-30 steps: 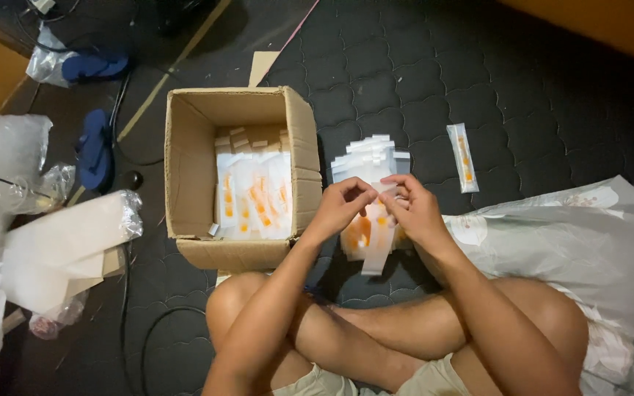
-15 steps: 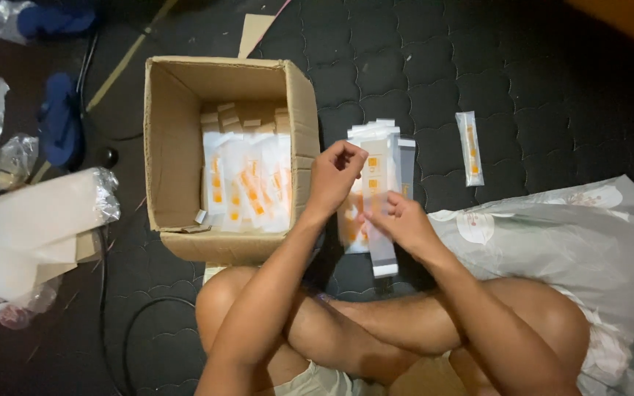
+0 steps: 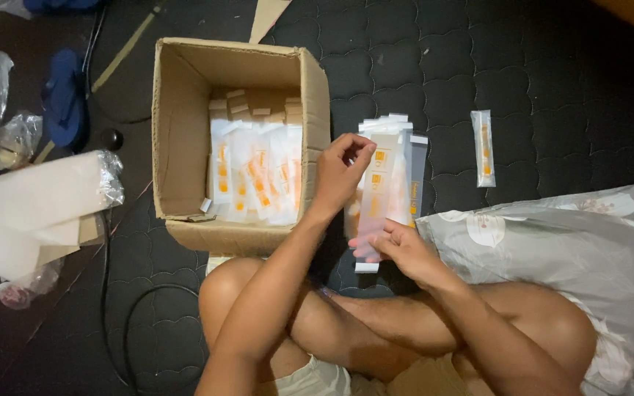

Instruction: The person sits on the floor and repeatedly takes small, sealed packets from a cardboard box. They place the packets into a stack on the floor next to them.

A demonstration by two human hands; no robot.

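A stack of long, flat, clear plastic sachets with orange markings (image 3: 384,187) is held upright between both hands, just to the right of an open brown cardboard box (image 3: 185,132). The left hand (image 3: 340,170) is closed around the upper left edge of the stack, with the fingertips pinching its top corner. The right hand (image 3: 399,249) is cupped under the lower end, where the fingers are curled against the front of the sachets and the thumb is pressed along the side. Inside the box, more sachets of the same kind (image 3: 254,172) are packed on end in a row against the right wall. A single sachet (image 3: 483,148) is seen lying alone on the dark quilted floor mat (image 3: 552,73), well apart from the stack. A grey plastic bag with pale flower prints (image 3: 566,249) is spread beside the person's crossed legs, and a roll of white foam sheet (image 3: 31,205) lies to the left of the box.
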